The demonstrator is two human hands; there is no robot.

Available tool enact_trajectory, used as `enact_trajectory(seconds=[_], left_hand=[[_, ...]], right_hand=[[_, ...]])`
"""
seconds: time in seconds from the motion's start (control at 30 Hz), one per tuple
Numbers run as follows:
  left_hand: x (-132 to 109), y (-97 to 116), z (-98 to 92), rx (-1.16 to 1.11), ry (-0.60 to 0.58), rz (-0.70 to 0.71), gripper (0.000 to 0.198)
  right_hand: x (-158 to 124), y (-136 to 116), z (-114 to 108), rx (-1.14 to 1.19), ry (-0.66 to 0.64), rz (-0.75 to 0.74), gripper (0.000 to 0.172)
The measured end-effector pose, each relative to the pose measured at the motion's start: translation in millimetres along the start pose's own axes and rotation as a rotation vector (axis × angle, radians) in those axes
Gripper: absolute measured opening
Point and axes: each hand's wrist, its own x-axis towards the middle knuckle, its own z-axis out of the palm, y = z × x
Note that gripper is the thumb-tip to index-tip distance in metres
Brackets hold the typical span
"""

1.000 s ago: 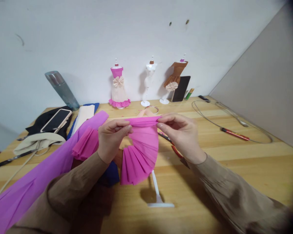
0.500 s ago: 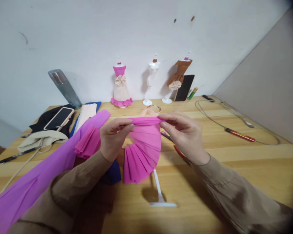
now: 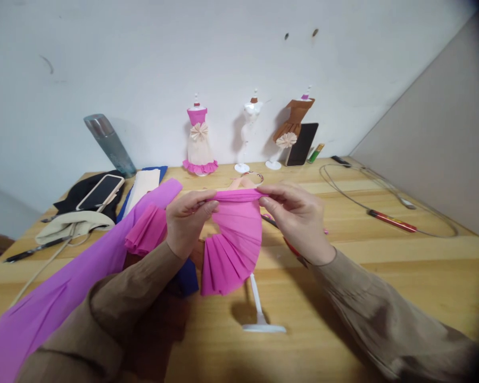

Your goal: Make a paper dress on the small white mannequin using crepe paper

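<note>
Between my two hands stretches a folded pink crepe paper strip. My left hand pinches its left end between thumb and fingers. Its right end is gripped the same way by my right hand. Below the strip fans a pleated pink crepe paper skirt; whether the two are joined I cannot tell. The skirt hides most of a small white mannequin stand, whose post and base show beneath it. Scissors with red handles lie partly hidden behind my right hand.
Three small mannequins stand by the wall: one in a pink dress, one bare white, one in a brown dress. Purple crepe paper, a phone and a bottle are at left. A cable loops at right.
The camera view has shifted slightly. My hands still hold the pink strip taut, with my right hand a little closer to my left.
</note>
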Motion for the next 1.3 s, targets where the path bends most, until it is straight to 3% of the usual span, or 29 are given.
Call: enact_trajectory(seconds=[0.17,0.37,0.53,0.63,0.8,0.9,1.13,1.3], left_hand=[[2,0,-1.2,0.103,0.017,0.021,0.01],[9,5,5.8,0.042,0.013,-0.129,0.016],[22,13,13.9,0.025,0.023,-0.289,0.018],[44,22,21.1,0.071,0.08,-0.37,0.014],[95,31,37.3,0.156,0.067,-0.54,0.017],[113,28,45.9,0.167,0.035,-0.599,0.02],[103,27,45.0,0.134,0.027,-0.491,0.013],[91,64,43.5,0.16,0.078,-0.269,0.019]], right_hand=[[5,4,2,0.045,-0.07,0.005,0.011],[17,19,9,0.14,-0.185,0.185,0.007],[42,27,15,0.203,-0.282,0.354,0.015],[65,37,22,0.246,-0.305,0.394,0.015],[95,60,32,0.186,-0.182,0.32,0.016],[100,65,28,0.182,-0.141,0.313,0.014],[99,33,0,0.184,-0.143,0.255,0.014],[93,10,-13,0.288,-0.072,0.158,0.011]])
